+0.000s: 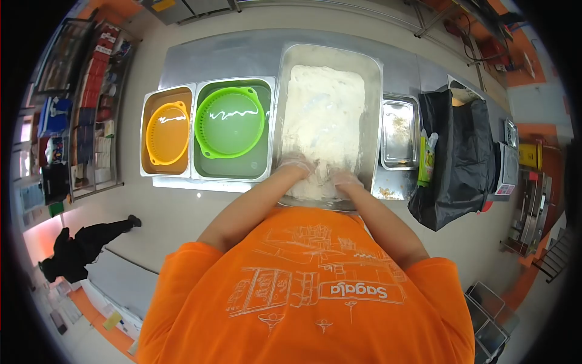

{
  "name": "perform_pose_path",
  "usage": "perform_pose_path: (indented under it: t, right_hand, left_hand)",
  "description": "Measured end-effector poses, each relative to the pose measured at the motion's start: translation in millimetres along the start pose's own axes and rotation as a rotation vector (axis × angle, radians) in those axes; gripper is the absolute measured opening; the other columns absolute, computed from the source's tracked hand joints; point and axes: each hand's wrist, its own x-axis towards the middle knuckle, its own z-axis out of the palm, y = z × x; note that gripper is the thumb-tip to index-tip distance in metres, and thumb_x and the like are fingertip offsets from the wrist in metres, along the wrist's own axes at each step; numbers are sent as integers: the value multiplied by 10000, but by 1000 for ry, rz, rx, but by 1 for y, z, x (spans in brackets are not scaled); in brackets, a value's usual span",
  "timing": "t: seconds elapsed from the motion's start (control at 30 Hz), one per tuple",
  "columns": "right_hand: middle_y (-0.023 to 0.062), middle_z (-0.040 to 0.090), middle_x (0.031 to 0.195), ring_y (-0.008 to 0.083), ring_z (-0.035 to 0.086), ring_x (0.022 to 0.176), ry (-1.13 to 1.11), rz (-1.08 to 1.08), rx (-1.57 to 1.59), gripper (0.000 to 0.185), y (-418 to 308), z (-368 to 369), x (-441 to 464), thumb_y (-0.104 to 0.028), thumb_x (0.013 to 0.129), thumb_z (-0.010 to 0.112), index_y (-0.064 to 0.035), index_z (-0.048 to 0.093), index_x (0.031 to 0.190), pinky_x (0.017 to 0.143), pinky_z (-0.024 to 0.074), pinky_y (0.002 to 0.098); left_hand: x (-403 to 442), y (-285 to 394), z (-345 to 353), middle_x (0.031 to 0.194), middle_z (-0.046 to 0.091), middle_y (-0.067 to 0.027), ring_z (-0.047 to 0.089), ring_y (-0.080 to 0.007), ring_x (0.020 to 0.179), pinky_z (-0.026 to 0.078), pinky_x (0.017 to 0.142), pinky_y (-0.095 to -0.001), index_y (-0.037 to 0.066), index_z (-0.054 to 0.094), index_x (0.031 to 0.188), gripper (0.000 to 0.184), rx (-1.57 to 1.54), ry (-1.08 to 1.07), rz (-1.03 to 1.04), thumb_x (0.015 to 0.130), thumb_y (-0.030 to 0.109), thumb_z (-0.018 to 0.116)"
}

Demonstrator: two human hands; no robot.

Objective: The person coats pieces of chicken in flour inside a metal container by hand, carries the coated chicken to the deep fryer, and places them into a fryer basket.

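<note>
Touching the lower end of a big pale slab of dough (324, 109), the left hand (297, 165) and right hand (347, 181) are both in clear gloves, just around mid-frame. Dough's in a deep metal tub (332, 54), upper middle of the frame. Honestly can't tell if the fingers are spread or pinching any of it. Green strainer (233, 130) and orange strainer (168, 133) sit left of it, black bag (464, 158) at the right.

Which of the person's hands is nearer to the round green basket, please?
The left. The left hand is over the near-left part of the large metal tray, just right of the green basket; the right hand is farther right.
</note>
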Motion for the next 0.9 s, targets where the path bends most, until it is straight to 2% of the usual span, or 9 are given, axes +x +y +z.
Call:
perform_pose_path:
  t: [0.13,0.2,0.27,0.33,0.43,0.53,0.73,0.83,0.9]
  right_hand:
    - [247,509,1457,412,494,1330,-86,108,521,601,-55,-39,-42,-532,1054,275,-158,473,1480,1146,342,460]
    - [232,580,1370,342,568,1237,72,-2,450,565,-57,-18,-33,-477,1020,459,-75,530,1412,1068,420,421]
    - [207,625,1309,290,609,1177,136,34,804,576,-69,-5,-20,-456,988,583,-33,557,1378,1011,471,390]
    - [171,644,1275,254,617,1149,83,230,1578,617,-89,2,-4,-471,957,646,-32,555,1380,973,494,369]
    - [196,614,1337,325,611,1126,24,393,1708,700,-84,14,27,-502,931,651,5,534,1400,975,487,387]
    - [197,664,1247,303,653,1058,161,481,1415,740,-82,8,31,-511,863,711,74,592,1300,930,514,387]
    - [255,694,1121,357,670,1026,140,360,901,716,-55,-67,-10,-552,840,688,70,658,1193,939,511,405]
    - [278,695,1105,394,668,1043,435,430,521,716,-44,-80,-19,-588,829,678,54,681,1148,948,506,434]
    - [287,682,1139,406,664,1068,360,243,436,671,-42,-91,-23,-568,862,653,35,682,1156,948,507,454]
  left_hand:
    - [49,-32,54,1486,482,-251,500,-421,1342,410,1101,-468,-20,503,1431,865,-112,-101,100,965,697,376]
    - [26,-26,30,1484,483,-254,505,-420,1334,388,1111,-478,7,519,1431,852,-338,-178,-42,968,703,355]
    - [17,-22,20,1466,504,-251,515,-413,1323,375,1114,-478,15,534,1421,840,-530,-173,-169,972,701,351]
    - [23,-20,32,1441,534,-243,526,-402,1312,369,1114,-469,5,543,1409,837,-604,-85,-192,974,695,356]
    - [8,-12,29,1410,569,-228,540,-398,1292,372,1111,-463,-4,554,1394,821,-772,-57,-287,975,680,378]
    - [15,-12,38,1402,572,-240,547,-394,1282,377,1106,-453,-17,546,1394,835,-888,-58,-412,957,684,428]
    - [8,-5,16,1447,507,-288,497,-400,1338,361,1129,-448,-20,499,1435,860,-935,-99,-243,925,673,512]
    - [-17,-2,-17,1349,575,-310,556,-437,1270,421,1091,-441,-37,553,1361,784,-648,99,-126,897,593,603]
    - [-18,-10,-12,1318,599,-296,573,-424,1252,442,1067,-439,-29,561,1352,714,-554,316,-46,909,527,620]
